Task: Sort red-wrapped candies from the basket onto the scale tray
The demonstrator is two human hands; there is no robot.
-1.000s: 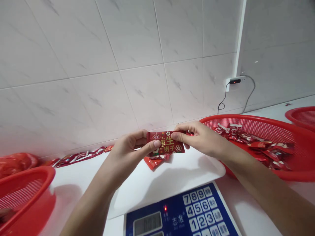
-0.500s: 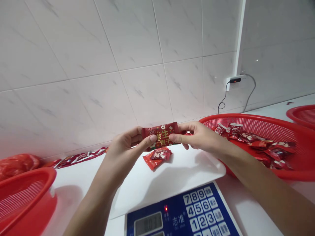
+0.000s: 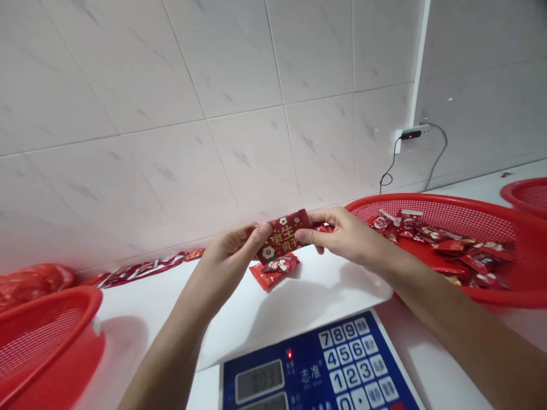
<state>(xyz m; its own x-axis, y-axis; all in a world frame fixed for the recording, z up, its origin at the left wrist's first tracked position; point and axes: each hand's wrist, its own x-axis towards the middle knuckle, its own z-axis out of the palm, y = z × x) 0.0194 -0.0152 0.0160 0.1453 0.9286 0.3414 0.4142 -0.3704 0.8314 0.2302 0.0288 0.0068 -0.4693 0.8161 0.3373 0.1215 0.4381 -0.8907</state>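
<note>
A dark red snack packet (image 3: pixel 282 240) with gold lettering and white flowers is stretched between my two hands, above a weighing scale. My left hand (image 3: pixel 233 250) pinches its left end, thumb on the front. At the other end my right hand (image 3: pixel 333 233) grips it with thumb and fingers; a bit of red wrapper shows among the right fingers, partly hidden. Below the packet, small red packets (image 3: pixel 276 272) lie on the white pan (image 3: pixel 316 302) of the scale. The blue keypad panel (image 3: pixel 316 373) with its lit red light is nearest to me.
To the right stands a red mesh basket (image 3: pixel 427 200) holding several red packets, with another red basket (image 3: pixel 525 191) behind it. A red basket (image 3: pixel 81 302) and a red plastic bag (image 3: pixel 38 282) are at left. A cable runs from the wall socket (image 3: pixel 412 136).
My left thumb has shifted up and left on the packet, uncovering more of its lettering and a white flower. The packet is tilted slightly more. Both hands keep hold of it.
</note>
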